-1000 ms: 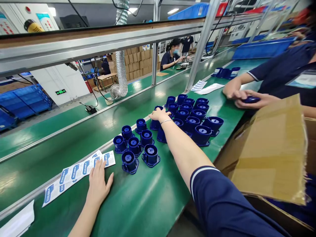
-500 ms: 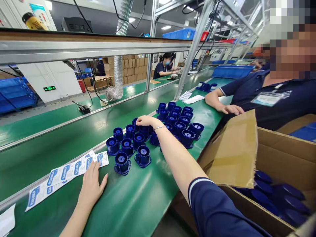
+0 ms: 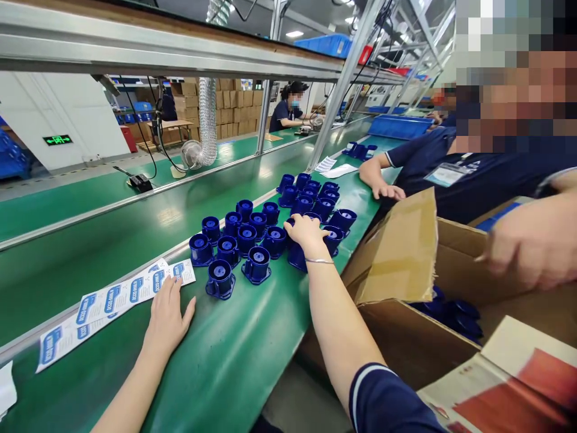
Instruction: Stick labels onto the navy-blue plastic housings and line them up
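My left hand (image 3: 169,316) lies flat with its fingers stretched over the right end of a strip of printed blue-and-white labels (image 3: 110,300) on the green bench. My right hand (image 3: 309,233), a thin bangle at its wrist, reaches into a group of dark blue cup-shaped parts with flanged bases. Its fingers curl over a blue cup-shaped part (image 3: 296,257), which the hand partly hides. Other blue cup-shaped parts (image 3: 258,264) stand upright to the left of this hand, and several more (image 3: 288,195) stand behind it.
On the right, an open cardboard box (image 3: 396,258) holds more blue parts (image 3: 462,319). A co-worker's hand (image 3: 532,240) hangs over it; their other hand (image 3: 385,186) rests by the bench edge. A metal post (image 3: 336,102) rises behind the parts. Paper sheets (image 3: 338,170) lie farther back.
My right hand has moved right and nearer across the blue parts, uncovering those on the left. My left hand stays on the labels. A co-worker's hand has come over the box.
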`<state>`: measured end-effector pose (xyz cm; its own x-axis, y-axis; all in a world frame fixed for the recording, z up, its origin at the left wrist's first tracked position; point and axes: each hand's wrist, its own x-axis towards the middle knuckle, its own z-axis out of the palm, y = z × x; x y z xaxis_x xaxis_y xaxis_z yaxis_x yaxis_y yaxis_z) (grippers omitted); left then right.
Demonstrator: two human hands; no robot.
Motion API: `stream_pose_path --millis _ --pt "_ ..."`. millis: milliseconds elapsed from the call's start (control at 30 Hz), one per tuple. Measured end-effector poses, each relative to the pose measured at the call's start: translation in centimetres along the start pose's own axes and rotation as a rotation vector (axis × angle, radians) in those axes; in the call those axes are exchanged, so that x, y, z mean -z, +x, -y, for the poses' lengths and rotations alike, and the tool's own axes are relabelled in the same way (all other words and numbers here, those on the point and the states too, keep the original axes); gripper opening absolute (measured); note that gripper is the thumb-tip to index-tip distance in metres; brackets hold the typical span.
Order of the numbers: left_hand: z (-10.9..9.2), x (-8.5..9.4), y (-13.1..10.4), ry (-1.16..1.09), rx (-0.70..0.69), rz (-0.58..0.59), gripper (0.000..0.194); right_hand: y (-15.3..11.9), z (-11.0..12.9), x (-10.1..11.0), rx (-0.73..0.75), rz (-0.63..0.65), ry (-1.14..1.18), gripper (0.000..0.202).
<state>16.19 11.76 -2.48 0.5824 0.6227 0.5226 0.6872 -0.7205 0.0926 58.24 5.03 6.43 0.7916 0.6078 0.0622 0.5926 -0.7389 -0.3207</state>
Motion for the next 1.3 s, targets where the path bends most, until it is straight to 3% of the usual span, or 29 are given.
stream_pose_path --millis 233,400,467,600,767,867,1000,1167,1300 --pt "-0.5 0.6 -0.2 -0.056 -0.048 -0.029 0.060 -4.4 1.8 -0.7 0.178 -0.056 0.036 0.042" --pt "-1.3 1.8 -0.6 -0.206 -0.102 0.034 0.075 -7.1 2.3 -0.5 0.374 -0.088 0.098 0.041" --pt "-1.7 2.0 -0.7 -0.277 -0.102 0.089 0.087 -8.0 1.9 -0.2 0.406 -0.149 0.137 0.042" --pt "-3.0 1.3 -0.3 -0.403 -0.013 0.164 0.103 -9.3 -0.3 -0.4 0.320 -0.294 0.188 0.048" --pt "-5.9 -0.6 1.2 -0.525 0.065 0.146 0.125 -11.8 -3.1 -1.7 0.357 -0.298 0.239 0.044" --pt "-7.8 -1.5 2.2 -0.577 0.048 0.161 0.134 -13.7 -3.4 -2.1 0.379 -0.305 0.285 0.044" --pt "-9.0 -1.8 2.7 -0.590 0.022 0.079 0.129 -16.2 -1.8 -2.8 0.374 -0.315 0.386 0.039" --pt "-7.9 -1.0 2.0 -0.616 -0.033 -0.057 0.125 -20.2 1.7 -4.3 0.328 -0.355 0.510 0.041" --pt "-8.0 -0.6 1.5 -0.655 -0.094 -0.061 0.135 -21.3 2.9 -3.5 0.260 -0.378 0.584 0.040"
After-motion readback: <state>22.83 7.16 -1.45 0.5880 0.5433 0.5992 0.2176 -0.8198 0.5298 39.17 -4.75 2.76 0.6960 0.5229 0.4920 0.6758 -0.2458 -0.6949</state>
